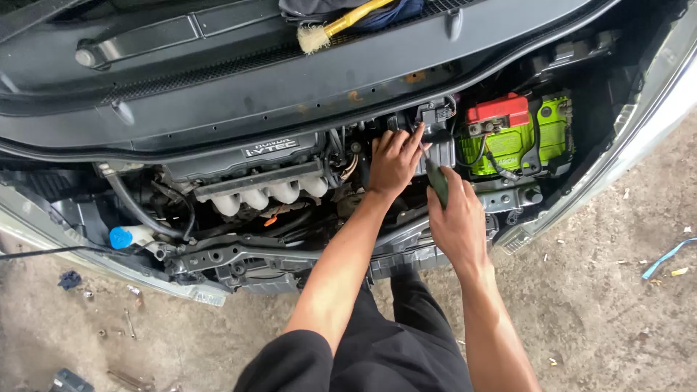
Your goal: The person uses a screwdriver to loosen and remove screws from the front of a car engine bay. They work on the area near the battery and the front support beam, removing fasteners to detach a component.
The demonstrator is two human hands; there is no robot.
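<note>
Glossy green plastic battery (pixel 519 141), matt black plastic cowl (pixel 239 80), dull metal manifold (pixel 265 194), rough concrete floor (pixel 602 305).

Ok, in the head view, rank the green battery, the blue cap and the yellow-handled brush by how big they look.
1. green battery
2. yellow-handled brush, long but thin, and partly cut off by the frame edge
3. blue cap, clearly smallest

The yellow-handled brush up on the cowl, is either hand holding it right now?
No, the brush lies alone on the cowl, while the left hand and right hand are down in the engine bay beside the green battery.
</note>
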